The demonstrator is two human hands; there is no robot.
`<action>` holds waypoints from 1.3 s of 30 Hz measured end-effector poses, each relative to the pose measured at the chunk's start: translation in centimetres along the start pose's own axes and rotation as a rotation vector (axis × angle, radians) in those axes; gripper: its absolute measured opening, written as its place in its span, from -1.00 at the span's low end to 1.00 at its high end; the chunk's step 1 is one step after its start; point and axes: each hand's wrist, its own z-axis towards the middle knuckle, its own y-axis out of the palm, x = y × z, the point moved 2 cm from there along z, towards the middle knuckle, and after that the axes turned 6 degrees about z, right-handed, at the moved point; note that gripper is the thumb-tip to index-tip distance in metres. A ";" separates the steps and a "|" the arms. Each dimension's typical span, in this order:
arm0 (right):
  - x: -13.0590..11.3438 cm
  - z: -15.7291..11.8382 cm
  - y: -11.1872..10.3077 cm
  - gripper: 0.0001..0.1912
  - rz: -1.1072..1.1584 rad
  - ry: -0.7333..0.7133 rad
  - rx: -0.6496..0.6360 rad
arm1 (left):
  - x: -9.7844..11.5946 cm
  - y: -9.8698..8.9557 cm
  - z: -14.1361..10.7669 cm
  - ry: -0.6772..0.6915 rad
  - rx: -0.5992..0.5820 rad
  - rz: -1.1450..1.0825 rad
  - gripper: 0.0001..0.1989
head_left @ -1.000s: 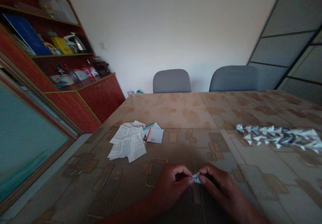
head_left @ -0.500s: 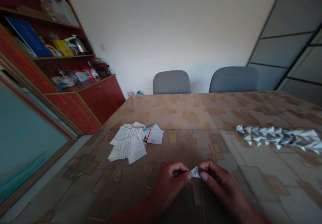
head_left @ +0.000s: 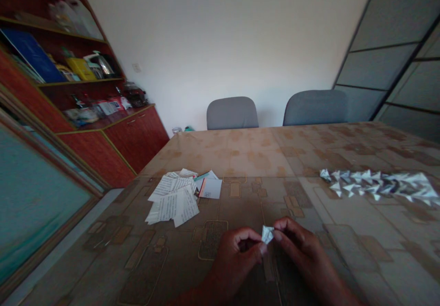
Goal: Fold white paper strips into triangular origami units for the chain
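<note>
A small folded piece of paper (head_left: pixel 267 235), white with grey print, is held between my two hands just above the table. My left hand (head_left: pixel 237 255) pinches its left side between thumb and index finger. On its right side, the thumb and fingertips of my right hand (head_left: pixel 299 244) are closed on it. Beyond my left hand lies a loose pile of printed paper slips (head_left: pixel 173 198), with a whiter card-like piece (head_left: pixel 211 188) at its right end. Rows of pointed folded paper pieces (head_left: pixel 378 184) lie far to the right.
A patterned cloth covers the table (head_left: pixel 247 155). Two grey chairs, a left one (head_left: pixel 232 112) and a right one (head_left: pixel 314 108), stand behind its far edge. To the left is a red-brown cabinet (head_left: pixel 130 136) with crowded shelves.
The folded paper has turned a little between my fingers, its tip now pointing more downward. Both hands keep their grip. The camera view has shifted slightly.
</note>
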 end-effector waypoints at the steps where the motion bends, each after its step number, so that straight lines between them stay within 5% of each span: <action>1: 0.1 0.0 0.0 -0.73 0.035 0.014 0.004 | 0.0 0.0 0.0 -0.001 -0.006 -0.010 -0.83; 19: -0.9 0.3 0.3 -0.58 0.230 0.057 -0.006 | 0.4 0.3 0.1 0.040 -0.048 -0.230 -0.64; 26: -1.2 0.3 0.1 -0.65 0.126 -0.015 -0.076 | 1.2 0.1 0.3 0.028 0.009 -0.196 -0.62; 31: -1.6 0.1 0.1 -0.77 -0.087 -0.136 0.067 | 0.0 0.5 0.4 -0.035 0.048 -0.214 -0.63; 39: -1.8 -0.7 0.3 -0.95 -0.396 -0.376 0.090 | -0.1 0.8 0.3 -0.040 0.161 -0.194 -0.63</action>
